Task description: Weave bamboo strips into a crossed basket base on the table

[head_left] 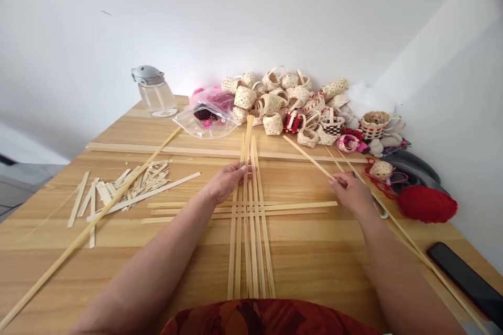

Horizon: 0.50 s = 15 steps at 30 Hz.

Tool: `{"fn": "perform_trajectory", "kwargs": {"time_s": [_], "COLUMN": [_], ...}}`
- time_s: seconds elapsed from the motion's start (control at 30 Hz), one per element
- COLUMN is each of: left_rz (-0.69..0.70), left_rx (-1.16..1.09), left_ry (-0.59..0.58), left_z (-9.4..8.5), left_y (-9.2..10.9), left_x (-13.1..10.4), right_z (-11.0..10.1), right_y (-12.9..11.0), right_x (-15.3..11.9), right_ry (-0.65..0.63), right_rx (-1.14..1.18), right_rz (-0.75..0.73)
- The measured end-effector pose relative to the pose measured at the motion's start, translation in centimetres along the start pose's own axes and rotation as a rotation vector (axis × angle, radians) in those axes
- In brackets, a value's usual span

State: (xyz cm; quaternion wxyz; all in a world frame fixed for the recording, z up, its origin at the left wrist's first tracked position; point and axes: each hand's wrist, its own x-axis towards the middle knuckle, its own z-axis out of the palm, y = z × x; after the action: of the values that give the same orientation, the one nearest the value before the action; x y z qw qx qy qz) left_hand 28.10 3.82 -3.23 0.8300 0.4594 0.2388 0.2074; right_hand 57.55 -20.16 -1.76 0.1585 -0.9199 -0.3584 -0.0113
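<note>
Several pale bamboo-like strips (pixel 260 251) run lengthwise on the table, crossed by a few crosswise strips (pixel 302 206) in a small open weave. My left hand (pixel 230 180) pinches some of the lengthwise strips above the crossing, where their far ends (pixel 249 128) rise bunched together. Between the thumb and fingers of my right hand (pixel 351 192) is one loose strip (pixel 306 155), pointing up and to the left, apart from the weave. Right beside that hand, more long strips (pixel 408 241) lie slanting, partly covered by my forearm.
Behind stand many small woven baskets (pixel 272 123), a plastic bag (pixel 220 125) and a water bottle (pixel 157 97). Cut strip pieces (pixel 147 183) and a long strip (pixel 98 214) lie left. A long flat slat (pixel 188 152) crosses the table. Red yarn (pixel 426 203) and a phone (pixel 463 277) are right.
</note>
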Motion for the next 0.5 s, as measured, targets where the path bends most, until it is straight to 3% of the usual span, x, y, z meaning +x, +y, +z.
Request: {"fn": "perform_trajectory", "kwargs": {"time_s": [0.1,0.3,0.4,0.5], "left_rz": [0.046,0.126,0.223,0.349], "left_rx": [0.029,0.107,0.257,0.546], "left_ry": [-0.009,-0.015,0.021,0.07], "left_z": [0.2,0.7,1.0,1.3], "left_y": [-0.1,-0.3,-0.2,-0.1], "left_x": [-0.1,0.0,0.0,-0.1], "right_z": [-0.3,1.9,3.7,4.8], "right_y": [-3.3,-11.8,-14.0,-14.4], "right_x": [-0.3,-0.5,-1.0,-1.2], "right_ry": [0.024,-0.16,-0.253,-0.303], "right_rx": [0.147,0.202,0.223,0.181], "right_rz": [-0.167,-0.582,-0.745,-0.802]}}
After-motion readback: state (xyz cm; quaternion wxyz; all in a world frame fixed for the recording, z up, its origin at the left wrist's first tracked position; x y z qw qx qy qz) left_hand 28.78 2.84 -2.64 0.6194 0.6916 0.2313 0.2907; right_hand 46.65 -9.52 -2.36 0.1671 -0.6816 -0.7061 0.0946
